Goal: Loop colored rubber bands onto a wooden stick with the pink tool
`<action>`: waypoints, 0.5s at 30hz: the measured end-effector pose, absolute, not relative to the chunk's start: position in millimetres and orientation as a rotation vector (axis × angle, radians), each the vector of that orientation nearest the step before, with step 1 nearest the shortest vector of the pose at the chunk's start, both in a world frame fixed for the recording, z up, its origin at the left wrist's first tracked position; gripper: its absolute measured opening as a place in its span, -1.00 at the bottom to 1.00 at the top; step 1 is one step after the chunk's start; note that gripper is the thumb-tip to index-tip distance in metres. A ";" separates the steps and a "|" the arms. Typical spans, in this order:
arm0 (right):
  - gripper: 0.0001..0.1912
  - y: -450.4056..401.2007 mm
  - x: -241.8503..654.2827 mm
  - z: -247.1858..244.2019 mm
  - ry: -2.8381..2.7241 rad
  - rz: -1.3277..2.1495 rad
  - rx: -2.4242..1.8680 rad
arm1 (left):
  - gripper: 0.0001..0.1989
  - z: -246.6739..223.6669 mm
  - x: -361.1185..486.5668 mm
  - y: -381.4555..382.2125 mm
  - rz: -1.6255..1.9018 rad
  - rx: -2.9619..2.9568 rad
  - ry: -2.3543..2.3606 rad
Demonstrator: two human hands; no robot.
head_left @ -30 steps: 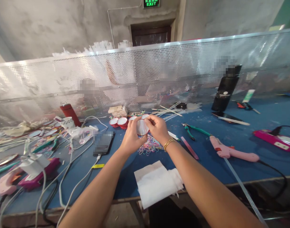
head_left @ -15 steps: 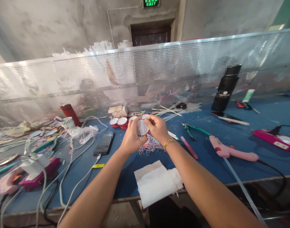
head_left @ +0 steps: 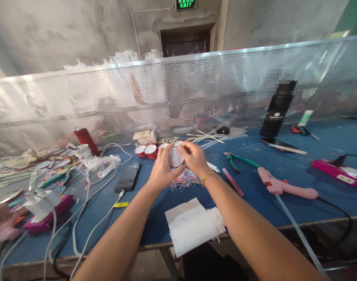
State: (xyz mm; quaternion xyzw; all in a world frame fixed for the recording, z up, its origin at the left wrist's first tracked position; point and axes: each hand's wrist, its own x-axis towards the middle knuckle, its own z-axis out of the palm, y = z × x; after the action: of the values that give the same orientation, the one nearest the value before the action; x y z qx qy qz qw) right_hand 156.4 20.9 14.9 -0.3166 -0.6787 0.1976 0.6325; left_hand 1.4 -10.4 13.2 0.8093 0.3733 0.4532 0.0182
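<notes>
Between my hands is a small round whitish disc (head_left: 175, 157), held upright above the table. My left hand (head_left: 163, 169) grips its left edge, with the thumb stretched out below it. The fingers of my right hand (head_left: 194, 158) pinch its right upper edge; a gold bracelet (head_left: 207, 177) circles that wrist. Under the hands lies a heap of pastel elastic loops (head_left: 184, 181). Just behind, red cups with white tops (head_left: 151, 151) stand in a row, some partly hidden by my fingers.
A folded white cloth (head_left: 188, 226) lies at the near edge. Pliers (head_left: 239, 160), a pink glue gun (head_left: 283, 185) and a black bottle (head_left: 278, 111) are right. A phone (head_left: 128, 177), cables and a purple power strip (head_left: 50, 214) are left. A perforated screen (head_left: 181, 93) stands behind.
My left thumb has moved slightly away from the disc's lower edge. Both hands stay in nearly the same place. At the far left, something blurred has moved by the other pink glue gun.
</notes>
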 end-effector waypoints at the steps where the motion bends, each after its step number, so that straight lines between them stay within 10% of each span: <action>1: -0.75 21.2 156.3 14.5 -1.556 0.452 -0.724 | -0.23 13.2 1.4 -10.2 1.409 2.521 1.158; 15: -0.74 22.4 155.7 11.3 -1.612 0.433 -0.720 | -0.63 12.1 -3.8 -4.4 1.428 2.244 1.357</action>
State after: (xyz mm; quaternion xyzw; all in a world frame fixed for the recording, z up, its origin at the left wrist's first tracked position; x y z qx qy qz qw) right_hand 155.7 22.4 11.3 -0.3124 -0.6994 0.1880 0.6148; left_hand -3.8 -4.4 12.1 0.7492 0.4531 0.4768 0.0778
